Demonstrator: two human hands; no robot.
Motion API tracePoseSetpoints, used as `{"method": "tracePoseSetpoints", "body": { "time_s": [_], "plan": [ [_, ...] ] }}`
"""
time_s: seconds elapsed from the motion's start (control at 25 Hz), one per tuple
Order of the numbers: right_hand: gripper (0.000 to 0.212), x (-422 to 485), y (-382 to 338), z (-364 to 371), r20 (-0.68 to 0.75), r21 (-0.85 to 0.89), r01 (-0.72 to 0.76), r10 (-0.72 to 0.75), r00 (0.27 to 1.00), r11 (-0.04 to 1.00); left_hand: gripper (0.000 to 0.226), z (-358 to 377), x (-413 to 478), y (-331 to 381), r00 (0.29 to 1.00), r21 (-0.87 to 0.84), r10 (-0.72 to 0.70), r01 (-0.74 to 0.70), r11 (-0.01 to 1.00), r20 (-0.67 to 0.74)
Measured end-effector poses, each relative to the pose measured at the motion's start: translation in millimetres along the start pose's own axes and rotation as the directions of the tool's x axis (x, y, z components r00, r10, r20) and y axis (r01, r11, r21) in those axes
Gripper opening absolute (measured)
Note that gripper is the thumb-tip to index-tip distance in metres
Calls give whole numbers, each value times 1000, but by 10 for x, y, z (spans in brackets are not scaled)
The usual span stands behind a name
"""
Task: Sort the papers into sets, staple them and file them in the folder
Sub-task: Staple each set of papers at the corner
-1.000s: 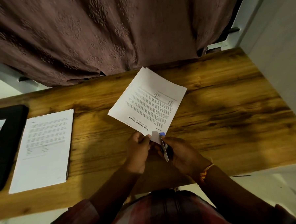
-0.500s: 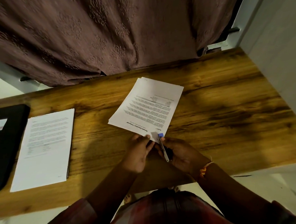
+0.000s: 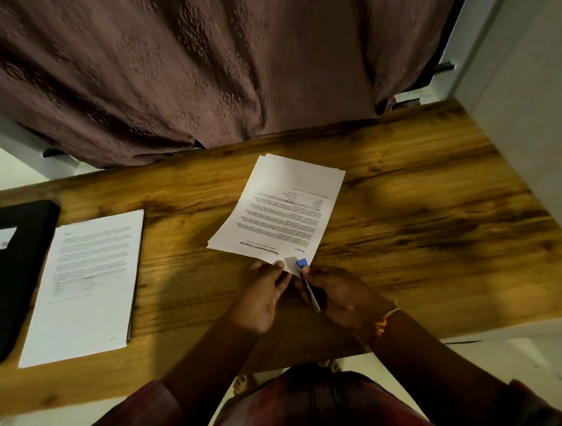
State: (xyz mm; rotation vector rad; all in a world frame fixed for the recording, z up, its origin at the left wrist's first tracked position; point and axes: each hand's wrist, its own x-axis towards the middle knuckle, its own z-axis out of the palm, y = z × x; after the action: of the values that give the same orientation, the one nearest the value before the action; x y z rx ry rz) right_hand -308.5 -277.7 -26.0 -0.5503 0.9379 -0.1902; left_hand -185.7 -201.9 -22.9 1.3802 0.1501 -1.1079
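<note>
Stapling stage: judged mid-task; filing not yet done.
Surface [image 3: 404, 203]: one, wooden.
Folder [image 3: 6, 280]: one, black, far left edge.
Paper sets: two; centre set [image 3: 283, 213], left set [image 3: 87, 284] beside folder.
Stapler [image 3: 305, 279]: one, at centre set's near corner.
Right hand [image 3: 340, 297]: fingers closed round stapler.
Left hand [image 3: 262, 293]: fingers pinching that corner.

Stapled set [image 3: 283, 209] heading: "Sample Education Transcript".
</note>
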Motion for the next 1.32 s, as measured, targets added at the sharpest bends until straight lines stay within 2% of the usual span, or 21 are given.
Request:
{"method": "tracePoseSetpoints", "body": {
  "time_s": [0.28, 0.44, 0.52, 0.64, 0.72, 0.76, 0.84, 0.96, 1.04, 1.16, 1.32],
  "plan": [
    [20, 54, 25, 4, -30, -41, 18, -20, 999, 999, 33, -22, -12, 19, 1000, -5, -15, 15, 1000, 5],
    [23, 57, 46, -31, -15, 62, -12, 13, 1000, 998, 31, -40, 5, 10, 1000, 17, -18, 18, 1000, -23],
    [22, 44, 67, -39, -46, 55, 2, 0, 999, 998, 31, -54, 34, 1, 999, -26, -31, 30, 999, -39],
    [14, 61, 76, -103, -150, 11, 74, -71, 986, 997, 38, -80, 66, -17, 997, -89, -60, 57, 994, -39],
    [11, 68, 54, -158, -183, -125, 161, -182, 966, 979, 51, -104, 93, -32, 998, -105, -53, 49, 993, -40],
    [11, 76, 41, -195, -190, -292, 213, -275, 943, 933, 57, -110, 97, -39, 998, -119, -50, 44, 992, -42],
    [17, 87, 2, -244, -172, -599, 275, -457, 873, 752, 64, -116, 111, -59, 998, -144, -51, 44, 989, -48],
    [35, 181, -91, -306, -139, -815, 277, -636, 759, 509, 58, -110, 120, -67, 998, -62, 1, -5, 998, -66],
    [42, 264, -171, -339, -91, -912, 218, -690, 718, 347, 52, -133, 127, -70, 995, 34, 69, -67, 997, -76],
    [44, 309, -259, -289, -27, -945, 206, -690, 723, 253, 32, -204, 136, -36, 982, 113, 155, -143, 983, -110],
    [47, 305, -232, -88, 28, -922, 283, -683, 730, 264, 9, -326, 129, 84, 947, 135, 250, -226, 965, -200]
  ]
}}
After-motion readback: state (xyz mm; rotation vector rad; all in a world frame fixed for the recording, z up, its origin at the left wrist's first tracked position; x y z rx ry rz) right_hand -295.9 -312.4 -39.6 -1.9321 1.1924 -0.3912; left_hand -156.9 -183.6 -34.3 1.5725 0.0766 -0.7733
